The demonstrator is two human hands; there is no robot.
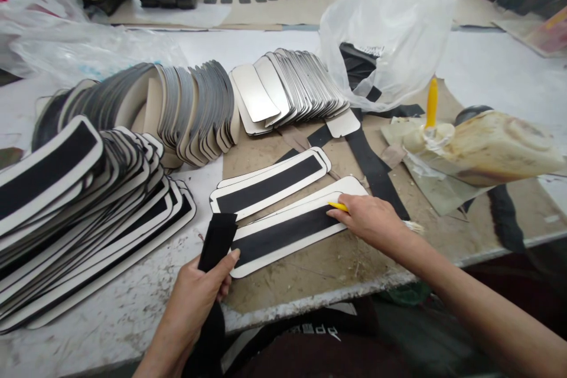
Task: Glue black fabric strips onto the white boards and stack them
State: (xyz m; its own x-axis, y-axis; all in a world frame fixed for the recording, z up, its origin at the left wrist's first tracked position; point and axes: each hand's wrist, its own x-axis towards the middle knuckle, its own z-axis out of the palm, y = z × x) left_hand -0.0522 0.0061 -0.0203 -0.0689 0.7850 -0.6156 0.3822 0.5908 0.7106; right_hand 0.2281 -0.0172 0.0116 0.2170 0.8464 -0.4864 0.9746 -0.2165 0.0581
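My left hand (199, 286) is closed around a bundle of black strips (218, 239). Its thumb presses the near end of a black strip (287, 229) that lies along a white, round-cornered panel (261, 260). At the far end of that strip, my right hand (367, 217) has its fingers closed on a yellow-handled brush (338, 206). Pale bristles show behind the wrist, pointing away from the panel. Another panel with a black strip (270, 183) lies just beyond, overlapping one more beneath it.
Stacked strip-bearing panels (88, 212) fill the left side, with curved grey pieces (195, 109) and plain white panels (301, 85) behind. A clear bag (398, 29) holds black material. At right sits a stained glue bag (500, 147) with an upright yellow handle (431, 103).
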